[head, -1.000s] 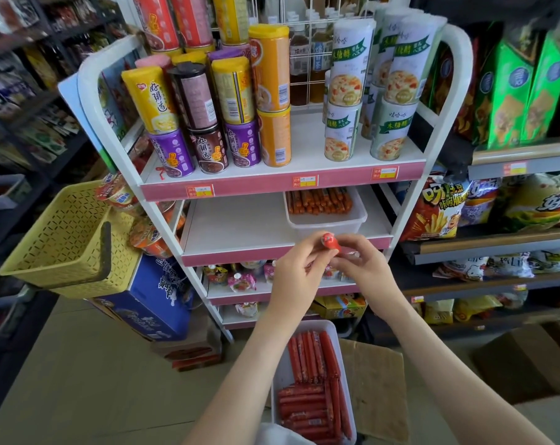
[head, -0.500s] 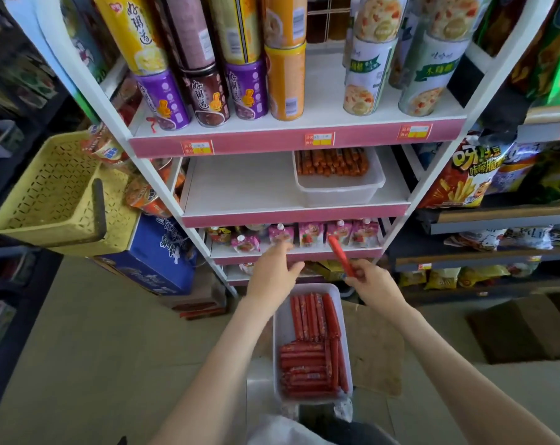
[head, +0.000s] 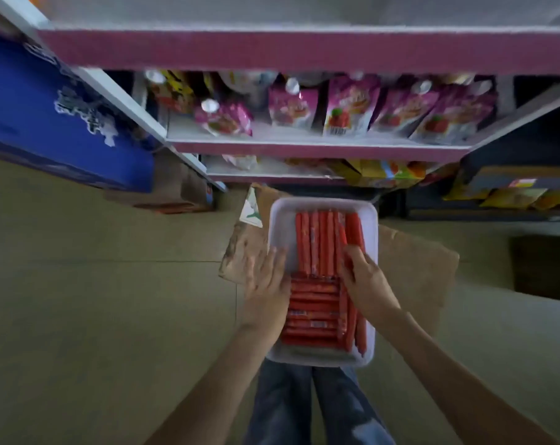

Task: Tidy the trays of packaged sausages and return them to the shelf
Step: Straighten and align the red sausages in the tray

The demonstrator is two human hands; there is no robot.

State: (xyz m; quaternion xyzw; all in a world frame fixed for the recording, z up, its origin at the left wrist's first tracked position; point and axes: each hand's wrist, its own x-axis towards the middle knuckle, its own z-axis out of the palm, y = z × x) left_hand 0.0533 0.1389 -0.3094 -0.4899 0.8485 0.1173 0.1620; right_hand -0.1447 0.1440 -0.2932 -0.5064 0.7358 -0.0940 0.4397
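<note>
White tray [head: 281, 226] of packaged sausages [head: 317, 242] sits centre-low in frame, below the pink-edged shelf [head: 304, 53]. Left hand [head: 265, 281] lies flat on the left rim. Right hand [head: 365, 281] has fingertips on the rightmost sticks (pinch or press: can't tell, blurred). Risk: an uneven push tips the tray and spills them.

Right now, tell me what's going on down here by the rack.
A person is tidying a white tray of red packaged sausages, which sits low in front of the pink-edged shelf rack. The left hand lies flat against the tray's left side; the right hand touches sausages along the right side. It is not yet shelved.
</note>
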